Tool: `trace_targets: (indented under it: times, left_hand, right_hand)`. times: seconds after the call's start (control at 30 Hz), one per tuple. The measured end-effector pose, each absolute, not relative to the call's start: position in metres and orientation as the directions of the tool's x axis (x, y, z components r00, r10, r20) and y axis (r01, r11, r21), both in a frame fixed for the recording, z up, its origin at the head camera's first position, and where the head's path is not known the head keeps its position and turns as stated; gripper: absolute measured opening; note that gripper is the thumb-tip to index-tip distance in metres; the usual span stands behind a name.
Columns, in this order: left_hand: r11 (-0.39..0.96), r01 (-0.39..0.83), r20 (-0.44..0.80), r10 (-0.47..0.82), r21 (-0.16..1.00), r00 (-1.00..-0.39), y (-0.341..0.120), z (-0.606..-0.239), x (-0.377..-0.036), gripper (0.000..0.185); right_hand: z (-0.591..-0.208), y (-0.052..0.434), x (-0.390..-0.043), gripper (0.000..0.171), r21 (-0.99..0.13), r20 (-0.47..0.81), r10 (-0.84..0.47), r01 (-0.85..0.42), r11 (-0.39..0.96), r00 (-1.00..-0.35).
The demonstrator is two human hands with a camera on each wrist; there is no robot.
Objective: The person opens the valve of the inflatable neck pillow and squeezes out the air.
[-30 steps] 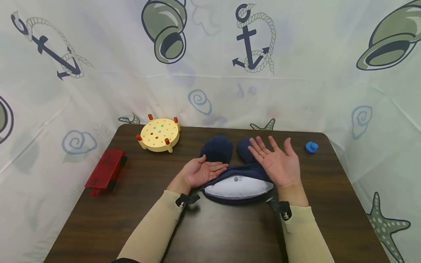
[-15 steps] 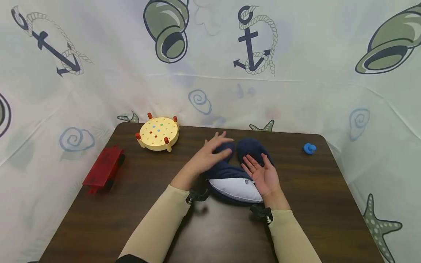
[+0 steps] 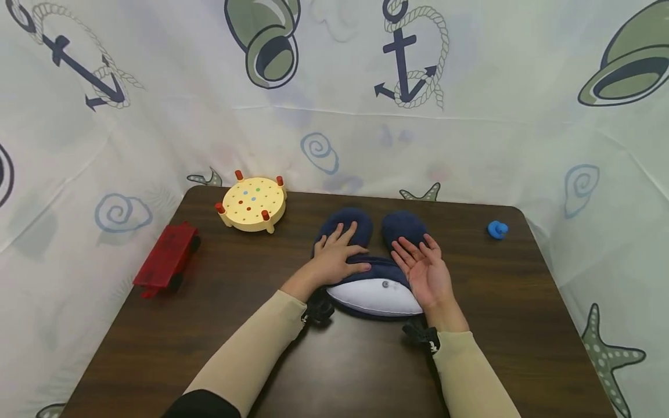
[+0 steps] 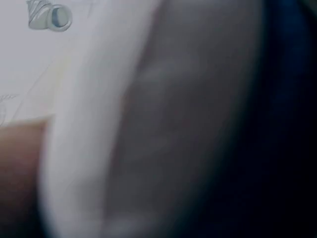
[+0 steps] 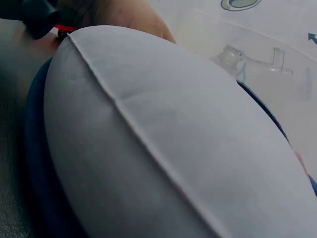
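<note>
A navy and white inflatable neck pillow (image 3: 375, 296) lies on the dark wooden table (image 3: 345, 371), its two arms pointing away from me. My left hand (image 3: 338, 254) rests palm down on its left arm, fingers spread and straight. My right hand (image 3: 423, 270) lies palm up on its right side, fingers relaxed and holding nothing. A small valve (image 3: 385, 284) shows on the white panel between the hands. The right wrist view is filled by the pillow's white panel (image 5: 158, 144) with the clear valve (image 5: 233, 58) at its top. The left wrist view is a blur of white and navy fabric (image 4: 163, 129).
A round yellow peg board with red pegs (image 3: 253, 203) stands at the table's back left. A red toy wagon (image 3: 167, 260) sits at the left edge. A small blue object (image 3: 496, 229) lies at the back right. A nautical-print curtain (image 3: 334, 87) surrounds the table.
My left hand turned from palm up to palm down and settled on the pillow's left arm. My right hand lowered onto the pillow's right side, still palm up.
</note>
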State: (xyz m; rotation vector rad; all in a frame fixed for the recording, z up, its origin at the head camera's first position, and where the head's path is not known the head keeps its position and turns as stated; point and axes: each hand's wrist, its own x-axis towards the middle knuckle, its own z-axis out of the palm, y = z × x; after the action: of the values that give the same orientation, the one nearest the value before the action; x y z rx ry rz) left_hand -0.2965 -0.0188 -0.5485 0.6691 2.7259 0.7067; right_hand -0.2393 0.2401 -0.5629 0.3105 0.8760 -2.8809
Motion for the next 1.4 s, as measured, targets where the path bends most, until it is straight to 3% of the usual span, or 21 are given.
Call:
trace_targets:
  times: [0.1,0.2,0.3,0.53,0.63,0.73,0.83,0.93,1.0,1.13,1.23,1.33,1.4]
  left_hand:
    - [0.799,0.349,-0.030,0.415,0.490,-0.909,-0.011,-0.556,-0.293,0.034]
    - [0.786,0.335,0.051,0.362,0.519,-0.931,-0.005,-0.560,-0.292,0.024]
    - [0.773,0.335,0.064,0.359,0.538,-0.931,-0.003,-0.564,-0.292,0.022]
    - [0.715,0.351,-0.073,0.489,0.605,-0.869,-0.015,-0.572,-0.296,0.039]
    - [0.630,0.384,-0.099,0.593,0.675,-0.799,-0.027,-0.571,-0.296,0.056]
    - [0.552,0.416,-0.086,0.669,0.723,-0.738,-0.037,-0.572,-0.291,0.069]
    - [0.515,0.433,-0.026,0.666,0.740,-0.746,-0.041,-0.578,-0.286,0.053]
    - [0.507,0.445,0.061,0.607,0.738,-0.792,-0.036,-0.584,-0.284,0.027]
    - [0.508,0.449,0.097,0.577,0.735,-0.811,-0.033,-0.583,-0.284,0.022]
    - [0.492,0.423,0.126,0.528,0.760,-0.840,-0.032,-0.583,-0.284,0.021]
    - [0.466,0.410,0.135,0.517,0.784,-0.845,-0.035,-0.583,-0.284,0.021]
    - [0.410,0.385,0.132,0.523,0.827,-0.842,-0.039,-0.582,-0.286,0.018]
    - [0.372,0.351,0.123,0.516,0.859,-0.848,-0.042,-0.582,-0.288,0.019]
  right_hand:
    - [-0.562,0.239,-0.239,0.047,-0.593,-0.191,-0.040,0.148,-0.792,-0.981]
    - [-0.560,0.238,-0.240,0.049,-0.632,-0.169,-0.034,0.135,-0.763,-0.985]
    - [-0.560,0.237,-0.238,0.050,-0.648,-0.163,-0.030,0.129,-0.750,-0.986]
    - [-0.569,0.243,-0.231,0.066,-0.655,-0.053,-0.111,0.118,-0.746,-0.992]
    - [-0.580,0.250,-0.227,0.069,-0.563,0.039,-0.164,0.114,-0.819,-0.986]
    - [-0.589,0.256,-0.224,0.064,-0.384,0.130,-0.193,0.131,-0.914,-0.973]
    - [-0.593,0.260,-0.224,0.059,-0.226,0.235,-0.228,0.175,-0.958,-0.945]
    - [-0.590,0.269,-0.226,0.063,-0.207,0.341,-0.246,0.183,-0.961,-0.907]
    - [-0.590,0.276,-0.227,0.068,-0.210,0.397,-0.226,0.151,-0.966,-0.890]
    - [-0.589,0.291,-0.225,0.064,-0.267,0.421,-0.137,0.021,-0.963,-0.897]
    - [-0.592,0.298,-0.223,0.068,-0.507,0.404,-0.153,-0.082,-0.858,-0.902]
    - [-0.594,0.299,-0.223,0.085,-0.838,0.346,-0.254,-0.176,-0.516,-0.903]
    - [-0.592,0.295,-0.225,0.094,-0.956,0.269,-0.316,-0.211,-0.206,-0.910]
